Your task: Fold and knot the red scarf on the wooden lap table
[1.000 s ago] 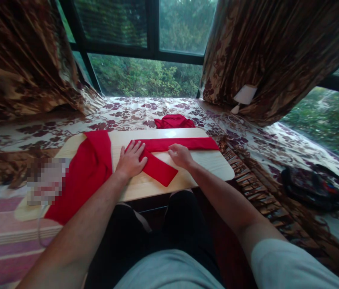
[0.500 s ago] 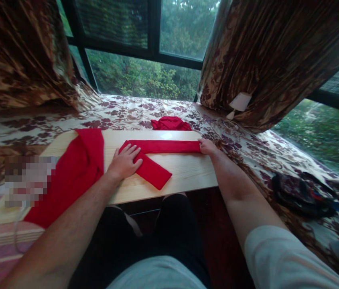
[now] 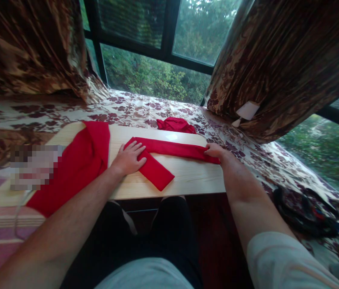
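A long, narrow red cloth strip [image 3: 175, 147] lies on the wooden board [image 3: 193, 182], bent at a fold so that its shorter part [image 3: 159, 174] points toward me. On that fold my left hand [image 3: 129, 158] rests flat, palm down, fingers spread. Near the far right end of the long part, my right hand [image 3: 215, 150] pinches the strip's edge; a bit of the end shows beyond the fingers. Left of my left hand lies a larger piece of red cloth [image 3: 73, 172], creased and partly folded over at the top.
A crumpled red cloth [image 3: 177, 125] sits behind the board on the floral cover [image 3: 136, 105]. At the right are a small white lamp [image 3: 248, 110] and a dark bag [image 3: 304, 218]. A blurred-out object [image 3: 35, 166] with a cable [image 3: 19, 212] is at the board's left.
The view has tilted and shifted slightly. The strip's right part now slants downward, and its end sticks out past my right hand. My left hand stays on the fold.
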The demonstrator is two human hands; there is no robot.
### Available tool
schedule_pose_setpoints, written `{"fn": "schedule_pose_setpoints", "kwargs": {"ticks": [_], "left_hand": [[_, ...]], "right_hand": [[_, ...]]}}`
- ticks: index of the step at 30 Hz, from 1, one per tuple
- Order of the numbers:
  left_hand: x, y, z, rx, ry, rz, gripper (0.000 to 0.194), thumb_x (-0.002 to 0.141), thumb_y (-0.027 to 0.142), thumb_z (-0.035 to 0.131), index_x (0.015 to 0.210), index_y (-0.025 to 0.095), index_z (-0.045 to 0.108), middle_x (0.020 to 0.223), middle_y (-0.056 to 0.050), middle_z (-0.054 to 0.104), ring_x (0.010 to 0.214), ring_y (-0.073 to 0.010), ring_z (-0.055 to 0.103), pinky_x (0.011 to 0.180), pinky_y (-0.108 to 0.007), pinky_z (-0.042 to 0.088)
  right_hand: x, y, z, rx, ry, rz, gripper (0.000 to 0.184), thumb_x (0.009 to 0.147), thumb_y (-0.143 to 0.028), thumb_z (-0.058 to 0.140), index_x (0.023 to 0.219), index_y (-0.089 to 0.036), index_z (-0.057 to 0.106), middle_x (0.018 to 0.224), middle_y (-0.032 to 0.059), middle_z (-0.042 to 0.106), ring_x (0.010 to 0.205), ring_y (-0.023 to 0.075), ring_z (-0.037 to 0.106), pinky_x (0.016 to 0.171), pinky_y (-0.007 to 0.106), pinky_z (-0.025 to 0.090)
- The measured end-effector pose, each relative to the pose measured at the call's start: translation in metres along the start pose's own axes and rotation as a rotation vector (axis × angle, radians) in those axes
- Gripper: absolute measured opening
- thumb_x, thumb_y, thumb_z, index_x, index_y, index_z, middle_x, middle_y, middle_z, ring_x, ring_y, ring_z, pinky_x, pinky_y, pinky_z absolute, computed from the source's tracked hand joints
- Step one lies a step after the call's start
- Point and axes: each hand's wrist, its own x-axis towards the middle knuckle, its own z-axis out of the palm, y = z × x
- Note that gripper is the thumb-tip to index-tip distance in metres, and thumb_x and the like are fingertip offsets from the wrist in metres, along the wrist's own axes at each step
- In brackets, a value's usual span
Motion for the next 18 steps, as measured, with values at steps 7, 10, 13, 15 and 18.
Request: {"fn": "schedule_pose_setpoints", "kwargs": {"ticks": [7,10,13,15,18], "left_hand": [[0.000,0.000,0.000,-0.005,-0.019,-0.015,0.060,0.093,0.050,0.046,0.149,0.029,0.052,0.159,-0.004,0.043,0.151,-0.0274,0.029,0.124,-0.055,0.012],[0.001,0.000,0.000,-0.010,-0.011,-0.017,0.059,0.093,0.050,0.046,0.148,0.030,0.053,0.159,-0.004,0.043,0.151,-0.0275,0.030,0.124,-0.055,0.012],[0.001,-0.001,0.001,-0.016,-0.007,-0.012,0.060,0.093,0.050,0.047,0.149,0.030,0.052,0.159,-0.004,0.043,0.151,-0.0276,0.030,0.124,-0.055,0.012],[0.002,-0.002,0.002,-0.015,-0.008,-0.010,0.060,0.093,0.051,0.047,0.149,0.029,0.052,0.159,-0.004,0.044,0.151,-0.0273,0.030,0.124,-0.055,0.012],[0.002,-0.002,0.002,-0.010,0.003,-0.007,0.060,0.093,0.052,0.046,0.148,0.029,0.053,0.158,-0.005,0.045,0.151,-0.0267,0.030,0.123,-0.054,0.014]], "right_hand": [[-0.014,-0.022,-0.028,0.069,0.144,-0.066,0.023,0.079,-0.018,0.068,0.101,-0.015,0.072,0.095,0.0062,0.072,0.082,0.0163,0.061,0.070,0.024,0.043],[-0.022,-0.049,-0.049,0.019,0.259,-0.165,0.025,0.079,-0.019,0.067,0.104,-0.017,0.072,0.098,0.0044,0.072,0.086,0.0170,0.062,0.076,0.025,0.044],[-0.040,-0.088,-0.063,-0.061,0.294,-0.335,0.026,0.076,-0.015,0.067,0.102,-0.019,0.073,0.098,0.0054,0.073,0.089,0.0193,0.063,0.078,0.026,0.044],[-0.060,-0.117,-0.065,-0.104,0.290,-0.389,0.031,0.077,-0.015,0.067,0.107,-0.019,0.073,0.100,0.0079,0.073,0.092,0.0223,0.065,0.080,0.027,0.045],[-0.094,-0.162,-0.056,-0.185,0.242,-0.439,0.027,0.080,-0.016,0.065,0.105,-0.019,0.074,0.099,0.0118,0.074,0.092,0.0267,0.068,0.081,0.031,0.047]]}}
